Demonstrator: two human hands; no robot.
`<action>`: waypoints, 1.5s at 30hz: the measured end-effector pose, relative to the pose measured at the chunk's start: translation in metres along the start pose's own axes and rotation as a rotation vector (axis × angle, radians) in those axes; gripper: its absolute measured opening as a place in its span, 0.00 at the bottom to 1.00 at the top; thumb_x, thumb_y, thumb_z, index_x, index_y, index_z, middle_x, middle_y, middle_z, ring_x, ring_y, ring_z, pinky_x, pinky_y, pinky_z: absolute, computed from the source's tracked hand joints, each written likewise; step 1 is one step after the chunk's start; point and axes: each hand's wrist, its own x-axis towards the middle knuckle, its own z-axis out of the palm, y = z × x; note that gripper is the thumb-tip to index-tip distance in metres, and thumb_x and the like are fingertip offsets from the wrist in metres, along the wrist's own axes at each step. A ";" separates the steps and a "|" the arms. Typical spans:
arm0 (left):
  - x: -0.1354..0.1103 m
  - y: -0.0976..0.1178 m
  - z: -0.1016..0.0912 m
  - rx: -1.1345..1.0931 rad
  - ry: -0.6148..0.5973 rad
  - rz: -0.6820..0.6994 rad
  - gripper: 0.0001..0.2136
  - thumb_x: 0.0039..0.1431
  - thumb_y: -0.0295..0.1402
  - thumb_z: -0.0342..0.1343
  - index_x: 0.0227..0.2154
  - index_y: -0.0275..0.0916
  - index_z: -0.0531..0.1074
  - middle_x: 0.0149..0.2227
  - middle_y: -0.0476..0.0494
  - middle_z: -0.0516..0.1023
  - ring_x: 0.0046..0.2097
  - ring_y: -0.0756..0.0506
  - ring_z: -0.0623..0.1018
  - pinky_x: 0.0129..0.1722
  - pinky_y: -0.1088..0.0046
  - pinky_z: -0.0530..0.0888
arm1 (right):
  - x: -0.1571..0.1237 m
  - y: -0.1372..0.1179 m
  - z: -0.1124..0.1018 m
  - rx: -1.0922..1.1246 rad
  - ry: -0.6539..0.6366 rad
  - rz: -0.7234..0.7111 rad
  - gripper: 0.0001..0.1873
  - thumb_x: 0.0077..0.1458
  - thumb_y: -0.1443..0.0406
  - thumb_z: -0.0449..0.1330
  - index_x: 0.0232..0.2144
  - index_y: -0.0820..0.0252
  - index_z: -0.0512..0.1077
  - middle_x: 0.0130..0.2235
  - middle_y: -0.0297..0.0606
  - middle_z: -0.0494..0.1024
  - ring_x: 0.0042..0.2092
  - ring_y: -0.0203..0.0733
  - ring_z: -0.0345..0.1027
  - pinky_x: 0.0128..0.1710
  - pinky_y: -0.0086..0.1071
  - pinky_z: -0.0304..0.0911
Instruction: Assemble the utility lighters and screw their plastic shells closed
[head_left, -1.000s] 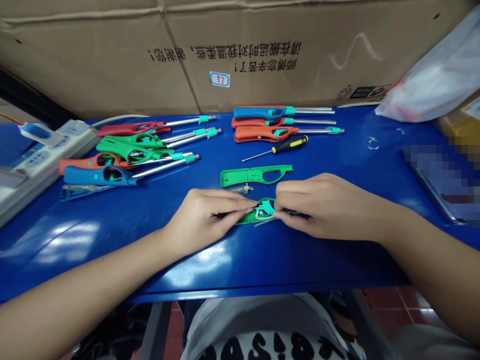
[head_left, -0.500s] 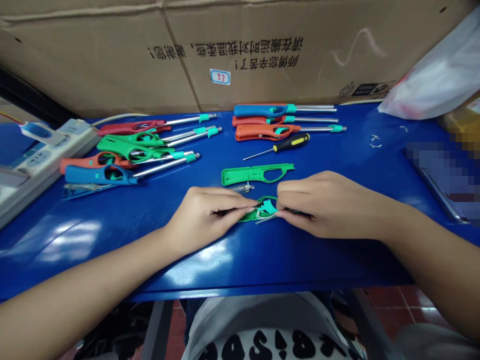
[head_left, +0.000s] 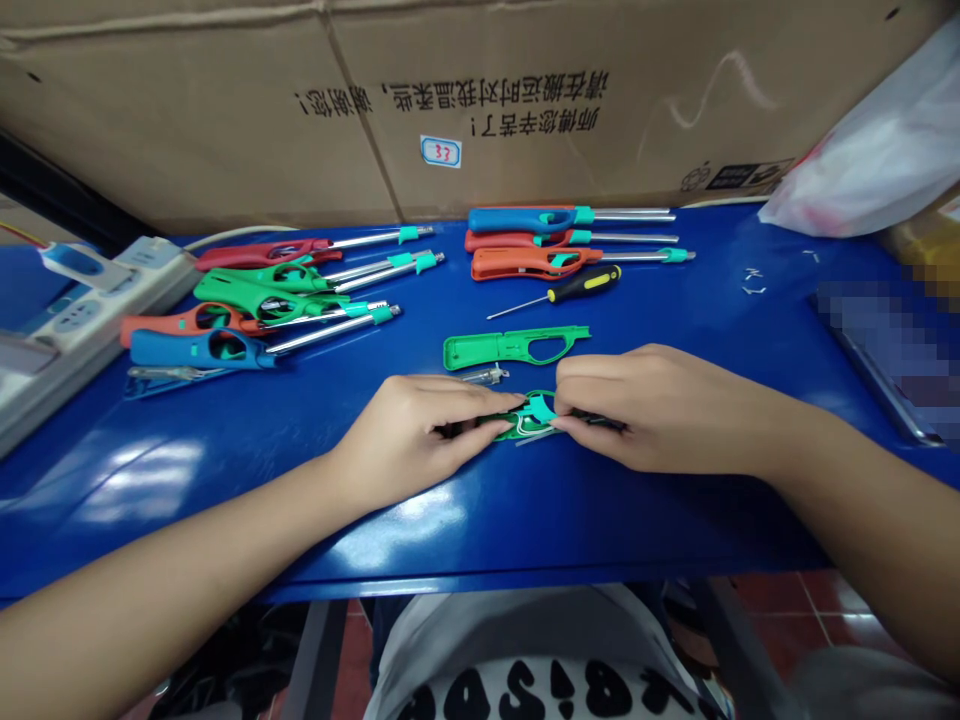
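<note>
My left hand (head_left: 427, 425) is closed on the left end of an opened green lighter casing (head_left: 525, 432) low over the blue table. Inside the casing sit a teal trigger (head_left: 540, 408) and thin white wires. My right hand (head_left: 645, 410) pinches at the trigger's right side, its fingers covering the casing's right end. Just behind my left fingers lies a clear fuel tank (head_left: 487, 376) with a metal valve, partly hidden. Farther back rests the matching green casing half (head_left: 514, 347), inner side up.
Behind are a screwdriver (head_left: 585, 285) and several long-necked lighters (head_left: 536, 264). More lighters (head_left: 202, 350) lie at left beside a white power strip (head_left: 112, 300). Small white bits (head_left: 753, 280) and a dark flat device (head_left: 877, 370) are at right. A cardboard box (head_left: 480, 110) stands behind.
My left fingers have shifted slightly over the casing's inside, covering the dark part near the trigger. My right hand keeps nearly the same place.
</note>
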 end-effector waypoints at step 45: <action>-0.009 0.007 -0.001 0.256 -0.090 0.081 0.12 0.66 0.30 0.61 0.49 0.30 0.78 0.42 0.40 0.80 0.42 0.46 0.82 0.46 0.69 0.81 | -0.004 0.009 -0.005 0.217 -0.117 0.028 0.10 0.65 0.68 0.54 0.38 0.58 0.76 0.39 0.36 0.75 0.37 0.39 0.68 0.35 0.32 0.58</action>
